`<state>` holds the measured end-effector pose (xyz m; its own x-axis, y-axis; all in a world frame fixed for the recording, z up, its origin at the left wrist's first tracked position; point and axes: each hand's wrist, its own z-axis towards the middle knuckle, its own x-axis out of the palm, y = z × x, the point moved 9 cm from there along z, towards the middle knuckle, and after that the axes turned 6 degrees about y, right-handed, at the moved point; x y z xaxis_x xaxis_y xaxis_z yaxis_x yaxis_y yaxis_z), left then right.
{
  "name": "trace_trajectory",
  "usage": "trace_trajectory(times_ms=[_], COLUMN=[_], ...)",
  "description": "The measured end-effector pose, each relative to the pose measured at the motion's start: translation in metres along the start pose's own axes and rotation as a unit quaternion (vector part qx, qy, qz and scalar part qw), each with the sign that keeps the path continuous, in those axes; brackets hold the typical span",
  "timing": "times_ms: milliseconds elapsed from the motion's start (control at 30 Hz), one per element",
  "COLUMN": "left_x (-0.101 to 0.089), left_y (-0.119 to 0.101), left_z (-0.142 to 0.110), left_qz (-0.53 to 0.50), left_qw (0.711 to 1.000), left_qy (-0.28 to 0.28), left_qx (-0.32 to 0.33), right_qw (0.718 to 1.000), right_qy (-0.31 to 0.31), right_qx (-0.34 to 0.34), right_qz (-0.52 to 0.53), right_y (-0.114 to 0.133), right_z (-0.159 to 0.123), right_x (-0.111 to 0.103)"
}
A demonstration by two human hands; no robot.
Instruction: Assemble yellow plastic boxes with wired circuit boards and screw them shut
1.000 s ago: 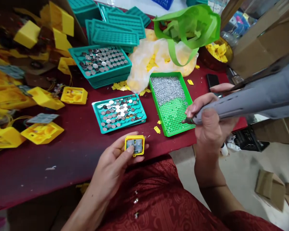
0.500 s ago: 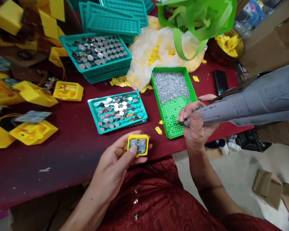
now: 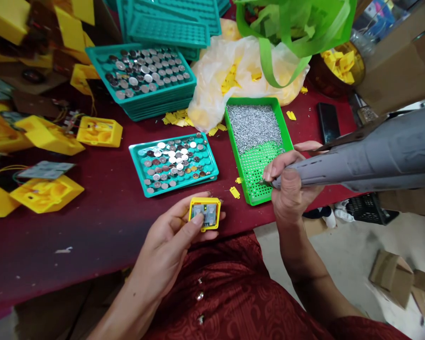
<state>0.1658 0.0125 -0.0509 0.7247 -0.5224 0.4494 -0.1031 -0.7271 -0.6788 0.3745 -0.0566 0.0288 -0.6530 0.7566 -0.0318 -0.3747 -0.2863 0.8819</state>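
My left hand (image 3: pixel 179 231) is closed around a small yellow case (image 3: pixel 204 214), its thumb on the grey parts and green board inside. The case's open side faces up. In my right hand (image 3: pixel 290 186) is a long grey electric screwdriver (image 3: pixel 361 158), gripped near its front end. The screwdriver's tip is over the perforated front part of a green tray (image 3: pixel 250 196); I cannot tell whether it touches. Small silver screws (image 3: pixel 255 127) are heaped in the tray's far half. A flat yellow tab (image 3: pixel 234 192) lies between the case and the tray.
A teal tray (image 3: pixel 154 190) of coin cells lies ahead of my left hand, with a stack of teal trays (image 3: pixel 159 106) behind it. Yellow housings with wires (image 3: pixel 47 193) crowd the left. A plastic bag (image 3: pixel 216 71), a green bag (image 3: pixel 269 61) and a black phone (image 3: pixel 328 123) are farther back.
The view has shifted very slightly. Both hands keep their holds on the yellow case and the screwdriver, with almost no movement.
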Motion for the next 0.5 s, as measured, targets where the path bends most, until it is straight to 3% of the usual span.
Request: trace_trajectory(times_ms=[300, 500], left_x=[0.005, 0.011], left_y=[0.004, 0.014], left_z=[0.001, 0.004], left_qz=[-0.038, -0.031], left_qw=[0.999, 0.998], left_qy=[0.014, 0.028], left_qx=[-0.028, -0.043], right_qw=[1.000, 0.998], right_qy=[-0.006, -0.014], right_qx=[-0.015, -0.021], right_qz=[0.002, 0.051], right_y=[0.002, 0.037], right_z=[0.000, 0.004], right_x=[-0.001, 0.005])
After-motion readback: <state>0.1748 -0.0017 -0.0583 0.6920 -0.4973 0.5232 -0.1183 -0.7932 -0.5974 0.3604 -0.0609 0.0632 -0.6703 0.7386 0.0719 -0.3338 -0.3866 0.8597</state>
